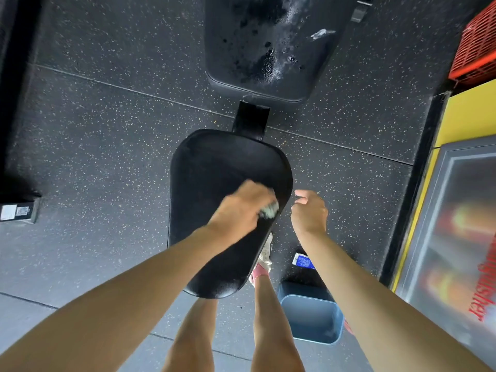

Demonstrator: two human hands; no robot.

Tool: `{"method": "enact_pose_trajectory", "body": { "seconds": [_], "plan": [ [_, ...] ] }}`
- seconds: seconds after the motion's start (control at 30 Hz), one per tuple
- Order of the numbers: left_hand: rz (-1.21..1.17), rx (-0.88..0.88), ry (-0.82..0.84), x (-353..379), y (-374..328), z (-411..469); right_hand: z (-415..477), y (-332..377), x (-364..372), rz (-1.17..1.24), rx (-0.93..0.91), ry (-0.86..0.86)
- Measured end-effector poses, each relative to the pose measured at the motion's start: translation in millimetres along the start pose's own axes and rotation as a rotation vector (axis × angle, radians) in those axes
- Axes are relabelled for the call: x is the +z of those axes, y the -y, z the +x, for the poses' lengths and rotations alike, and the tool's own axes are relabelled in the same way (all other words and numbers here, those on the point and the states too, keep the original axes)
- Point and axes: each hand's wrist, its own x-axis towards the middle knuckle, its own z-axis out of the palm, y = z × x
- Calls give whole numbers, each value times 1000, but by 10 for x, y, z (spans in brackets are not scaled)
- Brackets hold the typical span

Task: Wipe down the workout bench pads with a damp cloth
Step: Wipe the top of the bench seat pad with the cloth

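You are gripping a small crumpled pale cloth (269, 210) in your left hand (239, 208) and pressing it onto the right side of the bench's black rounded vinyl seat pad (214, 167). Your right hand (308, 213) is hovering just beside that pad, fingers loosely curled, holding nothing. The long black back pad (241, 36) is glistening with wet patches, so it looks already dampened, while the seat seems mostly undone. The blue plastic tub (308, 312) is sitting on the floor by your foot, and I cannot tell what is in it.

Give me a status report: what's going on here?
Left hand grips cloth on seat pad. Right hand open, off the pad. Back pad blotchy, wet-looking. Nothing blocking.
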Motion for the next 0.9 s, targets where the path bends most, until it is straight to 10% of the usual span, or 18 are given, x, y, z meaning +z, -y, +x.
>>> {"method": "enact_pose_trajectory", "body": {
  "seconds": [0.17, 0.4, 0.53, 0.63, 0.8, 0.9],
  "plan": [
    [179, -531, -327, -328, 146, 501, -64, 57, 162, 9, -19, -30],
    [162, 103, 240, -114, 111, 26, -193, -5, 353, -93, -124, -132],
    [176, -485, -340, -745, 587, 112, -215, 54, 441, -124, -154, -141],
    [266, -752, -419, -922, 801, 106, -259, 66, 516, -158, -145, -143],
    [242, 24, 120, -682, 727, -258, -360, 3, 600, -135, -124, -171],
    [181, -296, -112, -887, 894, -157, -430, -8, 632, -126, -100, -175]
  ]
}}
